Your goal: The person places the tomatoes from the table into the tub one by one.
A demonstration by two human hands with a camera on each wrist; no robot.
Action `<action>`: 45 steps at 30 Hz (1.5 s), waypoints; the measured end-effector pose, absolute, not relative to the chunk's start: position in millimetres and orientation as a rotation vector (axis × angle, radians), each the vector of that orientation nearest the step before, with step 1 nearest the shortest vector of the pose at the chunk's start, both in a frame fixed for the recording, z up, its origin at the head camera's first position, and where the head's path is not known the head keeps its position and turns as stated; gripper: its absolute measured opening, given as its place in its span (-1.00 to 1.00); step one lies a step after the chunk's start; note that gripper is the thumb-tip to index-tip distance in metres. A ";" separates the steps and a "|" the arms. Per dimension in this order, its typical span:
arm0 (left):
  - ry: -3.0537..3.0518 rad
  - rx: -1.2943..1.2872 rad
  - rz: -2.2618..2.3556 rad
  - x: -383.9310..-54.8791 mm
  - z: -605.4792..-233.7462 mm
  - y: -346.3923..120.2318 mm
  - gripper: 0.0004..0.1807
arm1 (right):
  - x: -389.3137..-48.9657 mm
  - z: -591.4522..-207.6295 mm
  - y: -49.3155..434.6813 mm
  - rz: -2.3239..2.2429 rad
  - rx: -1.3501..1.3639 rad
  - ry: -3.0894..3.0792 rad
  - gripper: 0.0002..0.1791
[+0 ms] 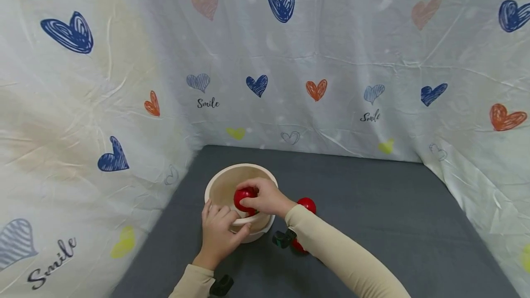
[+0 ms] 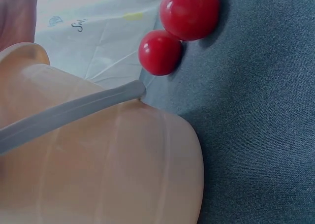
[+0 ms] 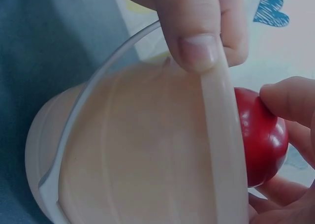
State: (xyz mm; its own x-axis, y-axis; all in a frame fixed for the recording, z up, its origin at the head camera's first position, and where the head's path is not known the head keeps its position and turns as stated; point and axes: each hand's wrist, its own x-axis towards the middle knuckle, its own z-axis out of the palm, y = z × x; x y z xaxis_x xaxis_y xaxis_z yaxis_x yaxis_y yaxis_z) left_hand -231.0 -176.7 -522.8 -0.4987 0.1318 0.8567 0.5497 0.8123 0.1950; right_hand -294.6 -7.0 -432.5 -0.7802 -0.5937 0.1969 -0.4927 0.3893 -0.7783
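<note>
A cream bucket (image 1: 242, 169) with ribbed sides stands on the dark cloth, its pale handle (image 3: 93, 81) hanging down along the outside. My left hand (image 1: 221, 229) grips the near rim, thumb (image 3: 199, 51) outside and fingers over the edge. Inside the mouth, my right hand (image 1: 265, 197) holds a shiny red round thing (image 1: 244, 198) between thumb and fingers. In the right wrist view this red round thing (image 3: 261, 138) shows just past the rim. Something red and green (image 1: 251, 213) peeks out below it in the bucket.
Right of the bucket lie more red round things, one (image 1: 307, 204) beyond the right forearm and another (image 1: 299, 246) partly hidden by it. The left wrist view shows two (image 2: 160, 52) close together. A white curtain (image 1: 331, 36) with printed hearts encloses the dark table (image 1: 372, 206).
</note>
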 end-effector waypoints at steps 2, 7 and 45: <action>-2.059 -0.503 -0.561 -231.4 -523.6 -176.4 -0.48 | -294.5 -433.5 -7.5 -1.327 -0.996 2.543 -0.59; -2.071 -0.497 -0.564 -231.0 -523.3 -176.5 -0.61 | -294.8 -435.1 -9.7 -1.290 -0.993 2.575 -0.59; -2.056 -0.484 -0.546 -231.5 -519.8 -173.8 -0.64 | -291.0 -431.9 25.1 -1.593 -0.828 2.416 -0.56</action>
